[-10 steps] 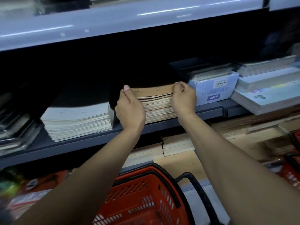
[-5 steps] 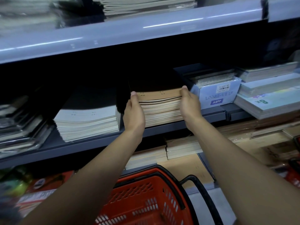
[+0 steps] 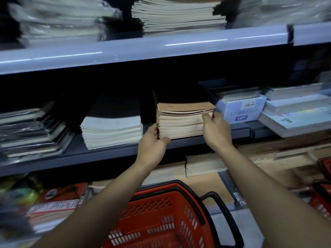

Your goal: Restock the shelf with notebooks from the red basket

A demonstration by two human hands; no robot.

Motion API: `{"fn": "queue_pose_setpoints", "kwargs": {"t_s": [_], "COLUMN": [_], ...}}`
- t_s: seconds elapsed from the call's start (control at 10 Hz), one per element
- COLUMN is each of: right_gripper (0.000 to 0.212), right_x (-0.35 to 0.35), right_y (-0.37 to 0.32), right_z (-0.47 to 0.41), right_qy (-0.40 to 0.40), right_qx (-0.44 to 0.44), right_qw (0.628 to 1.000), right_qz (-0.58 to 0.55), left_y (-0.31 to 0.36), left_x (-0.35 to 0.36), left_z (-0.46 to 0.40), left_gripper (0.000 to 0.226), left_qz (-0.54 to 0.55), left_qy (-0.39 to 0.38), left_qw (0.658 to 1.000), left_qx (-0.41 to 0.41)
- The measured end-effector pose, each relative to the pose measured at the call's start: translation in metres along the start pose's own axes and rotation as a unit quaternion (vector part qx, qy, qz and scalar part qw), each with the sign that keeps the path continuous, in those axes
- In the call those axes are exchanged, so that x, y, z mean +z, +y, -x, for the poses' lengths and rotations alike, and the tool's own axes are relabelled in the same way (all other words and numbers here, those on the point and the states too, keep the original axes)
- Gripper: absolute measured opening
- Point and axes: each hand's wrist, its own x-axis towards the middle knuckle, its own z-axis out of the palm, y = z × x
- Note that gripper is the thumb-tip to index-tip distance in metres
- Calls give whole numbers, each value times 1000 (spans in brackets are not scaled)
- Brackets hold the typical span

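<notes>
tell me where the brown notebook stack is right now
In the head view the brown notebook stack sits mid-frame on the middle shelf, between the white notebook stack and the blue box.

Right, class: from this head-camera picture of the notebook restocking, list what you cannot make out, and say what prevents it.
- Inside of the red basket: the arms and the bottom edge hide it; any notebooks left cannot be seen.
- Back of the brown notebook stack: lost in shadow under the upper shelf.
- Left hand and right hand: fingertips hidden behind the stack's sides.
- Wrapped packs, top left: motion-blurred.
</notes>
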Motion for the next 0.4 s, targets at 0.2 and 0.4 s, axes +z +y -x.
{"fn": "queue_pose_setpoints", "kwargs": {"t_s": [0.2,0.4], "right_gripper": [60,55], "right_x": [11,32], "right_y": [2,22], "right_z": [40,100], "right_qy": [4,-96], "right_qx": [7,18], "right_qw": [1000,989], "right_qz": [-7,112], "left_y": [-5,-30], "left_x": [-26,-57], "left_z": [27,58], "left_gripper": [60,63], "left_qz": [7,-186], "left_qy": [-59,-99], "left_qw": [997,973], "left_qx": [-49,-88]}}
